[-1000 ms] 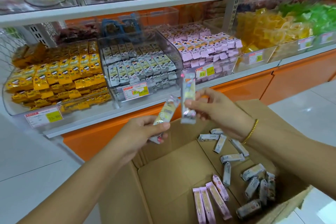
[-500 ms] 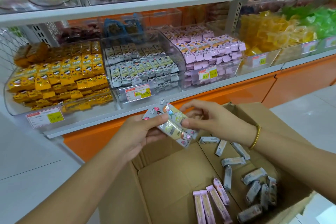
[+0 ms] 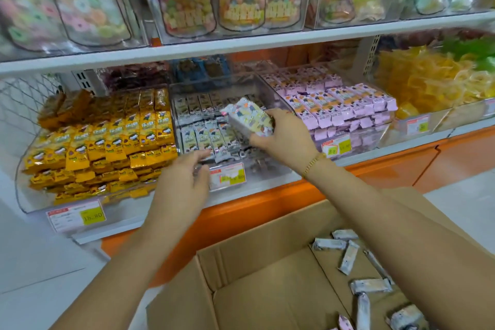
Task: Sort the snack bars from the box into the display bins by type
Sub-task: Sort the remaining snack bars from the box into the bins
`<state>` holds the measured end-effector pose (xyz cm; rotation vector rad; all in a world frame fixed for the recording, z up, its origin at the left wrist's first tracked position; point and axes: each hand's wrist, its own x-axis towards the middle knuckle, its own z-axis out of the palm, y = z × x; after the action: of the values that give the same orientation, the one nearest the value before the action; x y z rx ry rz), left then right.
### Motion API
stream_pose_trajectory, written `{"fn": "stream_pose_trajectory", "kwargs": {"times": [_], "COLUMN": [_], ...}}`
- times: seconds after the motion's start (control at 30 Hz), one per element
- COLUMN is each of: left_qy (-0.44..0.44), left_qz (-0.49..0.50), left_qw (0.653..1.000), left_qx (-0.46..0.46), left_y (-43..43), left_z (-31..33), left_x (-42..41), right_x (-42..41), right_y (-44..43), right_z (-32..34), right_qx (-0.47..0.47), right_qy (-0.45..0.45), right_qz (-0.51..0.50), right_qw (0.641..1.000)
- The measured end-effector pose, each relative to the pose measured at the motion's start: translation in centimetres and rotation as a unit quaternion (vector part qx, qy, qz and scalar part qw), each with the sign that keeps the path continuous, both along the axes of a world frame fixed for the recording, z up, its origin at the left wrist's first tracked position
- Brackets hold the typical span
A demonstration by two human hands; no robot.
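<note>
Both hands have risen from over the cardboard box point(image 3: 267, 289) to the shelf bins. Loose grey bars point(image 3: 371, 285) lie along the box's right side. The middle clear bin point(image 3: 267, 169) holds grey bars, with the yellow bin point(image 3: 22, 190) to its left and the pink bin point(image 3: 380, 139) to its right. The right hand point(image 3: 284, 139) grips a small bundle of grey-white snack bars point(image 3: 249, 118) over the middle bin. The left hand point(image 3: 182, 182) hovers at that bin's front edge, fingers loosely bent, holding nothing. The yellow bin's price tag point(image 3: 76, 215) reads 15.80; the other tags are too blurred to read.

Single head-worn wide-angle view. Looks forward and down from above open cardboard box point(image 3: 267, 297). Faces display bins point(image 3: 265, 166) on lower shelf point(image 3: 120, 222) at close range. Upper shelf point(image 3: 241, 45) near top edge.
</note>
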<state>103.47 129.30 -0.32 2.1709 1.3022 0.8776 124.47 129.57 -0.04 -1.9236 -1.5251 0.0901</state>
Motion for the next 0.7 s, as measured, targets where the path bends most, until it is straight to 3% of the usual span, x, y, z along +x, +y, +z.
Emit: {"fn": "stream_pose_trajectory", "kwargs": {"times": [0.07,0.17,0.4,0.53,0.7], "left_qy": [0.064,0.09,0.094,0.07,-0.003], "left_qz": [-0.026,-0.053,-0.068,-0.081,-0.14], "left_qw": [0.997,0.994,0.992,0.993,0.989], "left_qx": [0.026,0.029,0.041,0.043,0.042], "left_y": [0.2,0.4,0.6,0.6,-1.2], "left_z": [-1.0,-2.2,-3.0,-3.3,-3.9], "left_x": [0.1,0.7,0.7,0.2,0.8], "right_x": [0.7,0.8,0.6,0.2,0.8], "right_y": [4.4,9.8,15.5,13.8,4.3], "right_z": [-0.1,-0.3,-0.8,-0.5,-0.6], "right_qx": [-0.036,-0.094,-0.121,-0.081,0.042], "right_qy": [-0.011,0.0,0.075,0.133,0.069], "right_qz": [-0.058,-0.112,-0.107,-0.069,-0.012], "right_qw": [0.998,0.989,0.984,0.985,0.997]}}
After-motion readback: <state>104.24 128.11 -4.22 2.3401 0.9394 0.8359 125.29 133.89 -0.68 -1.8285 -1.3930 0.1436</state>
